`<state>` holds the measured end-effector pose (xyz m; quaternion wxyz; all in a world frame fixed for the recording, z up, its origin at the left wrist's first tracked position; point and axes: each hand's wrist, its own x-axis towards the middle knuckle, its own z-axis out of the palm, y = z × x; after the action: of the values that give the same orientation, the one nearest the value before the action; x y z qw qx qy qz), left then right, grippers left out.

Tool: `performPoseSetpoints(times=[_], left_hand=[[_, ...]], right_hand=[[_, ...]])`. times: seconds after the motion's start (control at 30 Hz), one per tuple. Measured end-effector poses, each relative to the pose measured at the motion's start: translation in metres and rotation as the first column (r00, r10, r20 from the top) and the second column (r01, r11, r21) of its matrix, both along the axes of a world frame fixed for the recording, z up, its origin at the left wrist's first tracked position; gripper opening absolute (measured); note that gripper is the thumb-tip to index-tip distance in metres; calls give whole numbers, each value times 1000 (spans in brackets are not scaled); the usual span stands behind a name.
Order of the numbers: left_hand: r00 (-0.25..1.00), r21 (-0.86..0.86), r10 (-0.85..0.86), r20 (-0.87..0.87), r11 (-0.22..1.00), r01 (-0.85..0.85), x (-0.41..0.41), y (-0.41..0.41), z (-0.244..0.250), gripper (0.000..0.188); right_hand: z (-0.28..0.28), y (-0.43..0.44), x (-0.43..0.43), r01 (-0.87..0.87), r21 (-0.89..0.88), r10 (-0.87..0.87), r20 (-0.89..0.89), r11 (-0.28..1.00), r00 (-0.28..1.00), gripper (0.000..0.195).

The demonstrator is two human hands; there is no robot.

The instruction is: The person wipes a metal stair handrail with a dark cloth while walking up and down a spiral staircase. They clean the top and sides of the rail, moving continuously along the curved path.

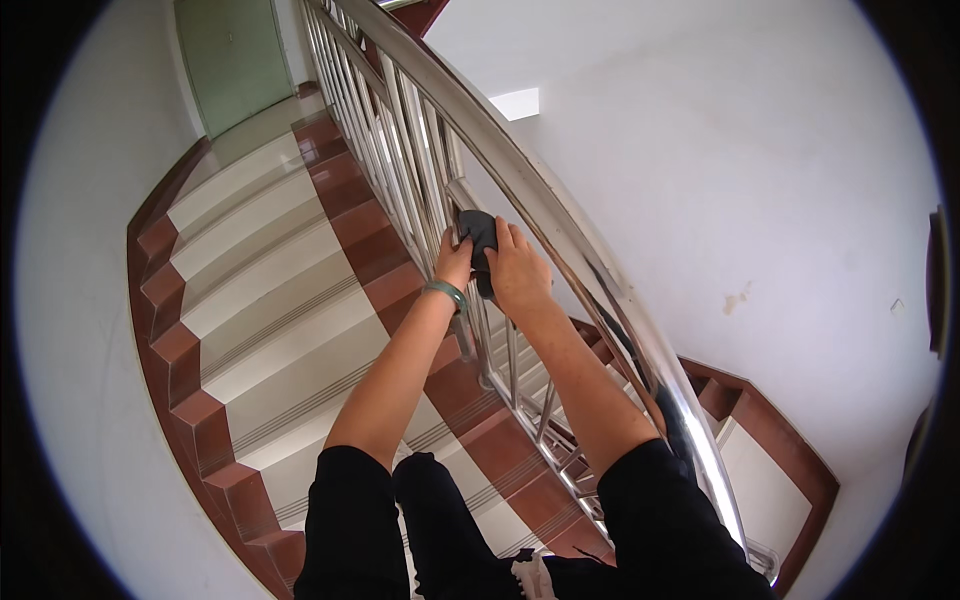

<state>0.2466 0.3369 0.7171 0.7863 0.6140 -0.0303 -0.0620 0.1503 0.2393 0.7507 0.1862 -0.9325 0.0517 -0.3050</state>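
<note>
A dark grey cloth [480, 236] is bunched around a metal bar of the stair railing, below the wide shiny handrail [547, 180]. My left hand [454, 262] holds the cloth from the left side, its fingers and thumb against it; a green bangle [447, 295] circles that wrist. From the right, my right hand [519, 270] grips the same cloth, with its thumb near the middle. Its arm reaches past the inner side of the handrail. Part of the cloth hangs below the hands, and the bar behind it is mostly hidden.
Tiled stairs [292, 270] with red-brown edges run along the left of the railing towards a green door [236, 60]. Metal balusters [375, 142] stand between the flights. Another flight shows below at right, beside a white wall [712, 187].
</note>
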Motion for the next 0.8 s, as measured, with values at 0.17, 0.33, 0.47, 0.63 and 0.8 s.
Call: performPoseSetpoints(times=[0.17, 0.33, 0.47, 0.63, 0.8], left_hand=[[760, 365, 162, 629, 802, -473, -13, 10, 21, 24], [180, 279, -217, 959, 648, -708, -25, -6, 80, 12], [119, 234, -273, 955, 441, -867, -3, -23, 73, 18], [437, 589, -400, 806, 459, -666, 14, -20, 63, 25], [194, 370, -567, 801, 214, -904, -5, -12, 97, 11]], right_hand=[[2, -5, -40, -85, 259, 118, -114, 962, 986, 57], [-23, -14, -44, 88, -38, -82, 134, 995, 988, 59], [-22, -8, -45, 4, -139, 33, 268, 990, 963, 63], [-38, -11, -37, -30, -256, 92, 235, 966, 968, 52], [-31, -13, -42, -7, -179, 44, 201, 984, 979, 51]])
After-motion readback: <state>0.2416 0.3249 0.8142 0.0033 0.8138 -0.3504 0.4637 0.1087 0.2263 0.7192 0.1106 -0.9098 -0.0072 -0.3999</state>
